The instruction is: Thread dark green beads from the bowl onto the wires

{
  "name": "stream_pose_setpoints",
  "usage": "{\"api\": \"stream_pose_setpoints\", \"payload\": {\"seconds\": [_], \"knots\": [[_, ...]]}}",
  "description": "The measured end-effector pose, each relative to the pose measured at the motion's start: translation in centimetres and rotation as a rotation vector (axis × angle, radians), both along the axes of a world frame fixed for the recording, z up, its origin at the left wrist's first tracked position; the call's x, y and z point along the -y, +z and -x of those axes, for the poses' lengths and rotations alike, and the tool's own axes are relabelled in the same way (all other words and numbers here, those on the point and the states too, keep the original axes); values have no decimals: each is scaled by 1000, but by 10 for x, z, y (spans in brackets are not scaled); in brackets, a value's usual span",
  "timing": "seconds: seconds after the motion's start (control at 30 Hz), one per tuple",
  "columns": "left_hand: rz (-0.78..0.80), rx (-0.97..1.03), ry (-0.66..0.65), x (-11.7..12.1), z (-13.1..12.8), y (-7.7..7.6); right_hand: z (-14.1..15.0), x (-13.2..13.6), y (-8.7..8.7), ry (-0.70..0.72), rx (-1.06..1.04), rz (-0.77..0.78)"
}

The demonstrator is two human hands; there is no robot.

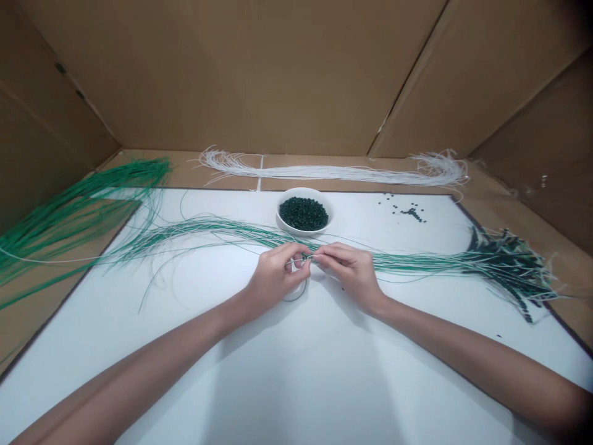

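Observation:
My left hand [277,272] and my right hand [351,267] meet at the middle of the white board, fingertips almost touching. Both pinch thin string [311,256], pale where it shows between them. A dark green loop of string [299,298] hangs below my left fingers. Whether a bead sits in either pinch is too small to tell. Just behind the hands is a white bowl [303,233] of dark green beads [303,213]. A long bundle of green and white strings [417,262] runs behind my hands, its right end thick with dark beads [514,266].
Loose dark beads [412,214] lie scattered at the back right of the board [296,371]. A bundle of white strings [333,175] stretches along the back, and loose green strings [92,204] spread at the left. Cardboard walls [259,74] enclose the back and sides.

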State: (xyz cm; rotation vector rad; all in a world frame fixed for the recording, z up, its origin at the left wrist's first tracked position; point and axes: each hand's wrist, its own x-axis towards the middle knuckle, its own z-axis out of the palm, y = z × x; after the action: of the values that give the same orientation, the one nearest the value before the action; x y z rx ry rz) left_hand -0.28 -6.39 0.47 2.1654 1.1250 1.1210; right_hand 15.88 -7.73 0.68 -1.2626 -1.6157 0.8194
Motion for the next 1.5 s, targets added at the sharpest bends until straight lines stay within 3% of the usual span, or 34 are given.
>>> {"api": "stream_pose_setpoints", "payload": {"seconds": [0.4, 0.83, 1.13, 1.5], "knots": [[88, 35, 75, -1, 0, 4, -2, -2, -4, -25, 26, -81], [31, 61, 102, 0, 1, 4, 3, -3, 1, -80, -371, 225], [-17, 44, 85, 2, 1, 5, 5, -3, 4, -98, -491, 245], [-2, 31, 68, 1, 1, 6, 3, -3, 0, -79, -445, 191]]}}
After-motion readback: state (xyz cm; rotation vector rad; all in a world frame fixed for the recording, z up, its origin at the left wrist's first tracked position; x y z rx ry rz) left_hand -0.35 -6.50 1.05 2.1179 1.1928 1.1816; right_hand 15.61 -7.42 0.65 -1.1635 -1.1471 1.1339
